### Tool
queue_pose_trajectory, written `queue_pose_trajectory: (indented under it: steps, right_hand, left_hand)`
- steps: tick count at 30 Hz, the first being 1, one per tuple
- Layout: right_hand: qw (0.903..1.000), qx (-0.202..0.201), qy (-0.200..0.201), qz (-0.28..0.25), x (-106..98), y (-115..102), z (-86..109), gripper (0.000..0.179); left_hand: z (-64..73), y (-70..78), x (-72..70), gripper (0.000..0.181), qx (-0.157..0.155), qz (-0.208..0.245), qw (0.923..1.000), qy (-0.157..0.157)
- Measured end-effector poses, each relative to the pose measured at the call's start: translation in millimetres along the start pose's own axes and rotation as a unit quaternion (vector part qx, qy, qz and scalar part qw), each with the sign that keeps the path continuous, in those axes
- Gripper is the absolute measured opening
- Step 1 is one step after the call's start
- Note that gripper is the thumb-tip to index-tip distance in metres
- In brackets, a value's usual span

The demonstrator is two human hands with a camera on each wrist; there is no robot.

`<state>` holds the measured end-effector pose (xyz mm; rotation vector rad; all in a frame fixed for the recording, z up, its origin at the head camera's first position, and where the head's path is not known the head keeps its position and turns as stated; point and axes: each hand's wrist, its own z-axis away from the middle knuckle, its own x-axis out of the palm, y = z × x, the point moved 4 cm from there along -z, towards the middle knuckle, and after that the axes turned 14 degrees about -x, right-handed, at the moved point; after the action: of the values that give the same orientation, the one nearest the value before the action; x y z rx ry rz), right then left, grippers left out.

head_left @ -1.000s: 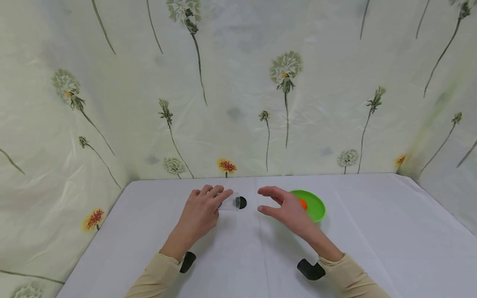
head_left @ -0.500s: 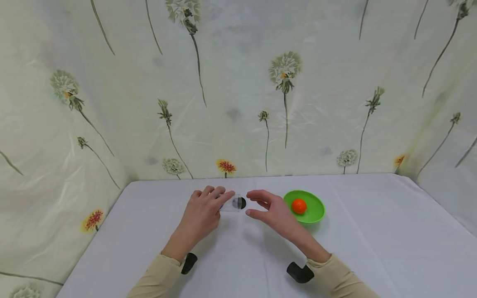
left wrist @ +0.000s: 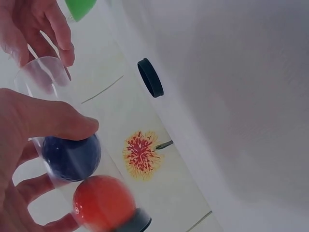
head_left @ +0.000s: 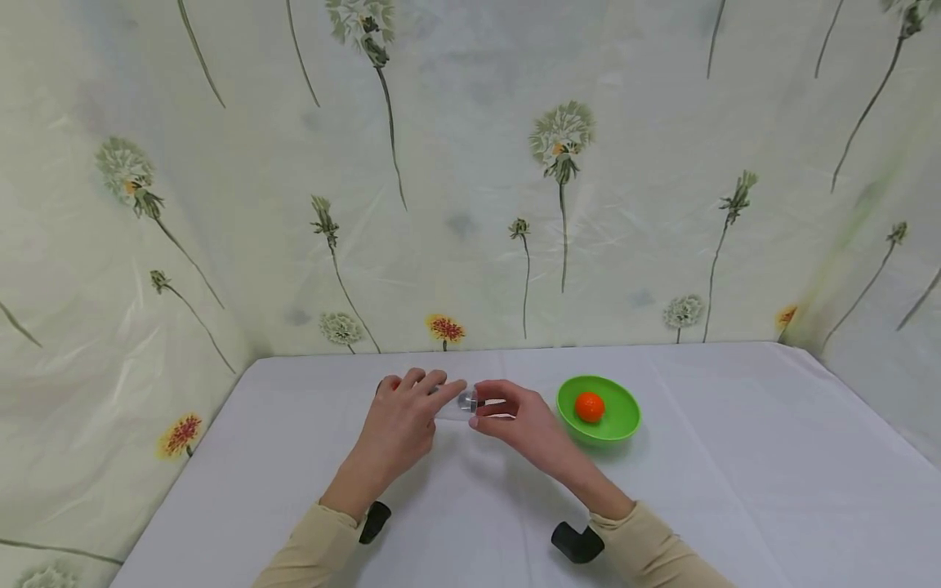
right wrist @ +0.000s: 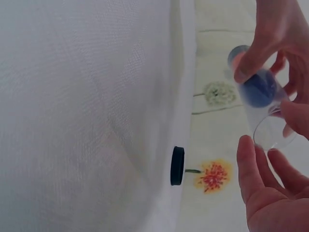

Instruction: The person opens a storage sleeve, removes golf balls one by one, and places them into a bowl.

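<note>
Left grip: curled around a clear tube, the thumb pressed on its wall beside the blue ball inside. The tube is held sideways above the surface, its uncapped mouth directed to the right.

Right grip: fingers and thumb spread apart, tips at the mouth of the tube. Whether they contact the rim cannot be determined.

Further right, a green bowl rests on the surface, well apart from the tube, with an orange ball in it.

Differences between views: the left wrist view shows the tube's contents, namely the blue ball, then a red ball next to it, then a dark end cap. The head view leaves most of these behind the left grip. Both wrist views show a loose dark cap lying flat on the surface. Only the head view presents the bowl in full with its ball; the left wrist view catches a green portion at its upper edge.
</note>
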<state>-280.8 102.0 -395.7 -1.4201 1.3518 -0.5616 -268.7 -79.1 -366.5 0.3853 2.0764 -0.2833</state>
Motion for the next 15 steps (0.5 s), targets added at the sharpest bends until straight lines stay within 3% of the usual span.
queue_pose_trajectory:
  steps: [9,15]
  right_hand:
    - [0.9993,0.021,0.007,-0.029,4.4,2.9,1.3,0.051]
    - [0.9995,0.014,0.0,-0.027,5.5,3.2,1.4,0.051]
  left_hand:
    - [0.9,-0.1,0.8,0.06,0.004,0.003,0.9999,0.014]
    - [1.5,0.9,0.2,0.06,0.012,-0.005,0.9996,0.025]
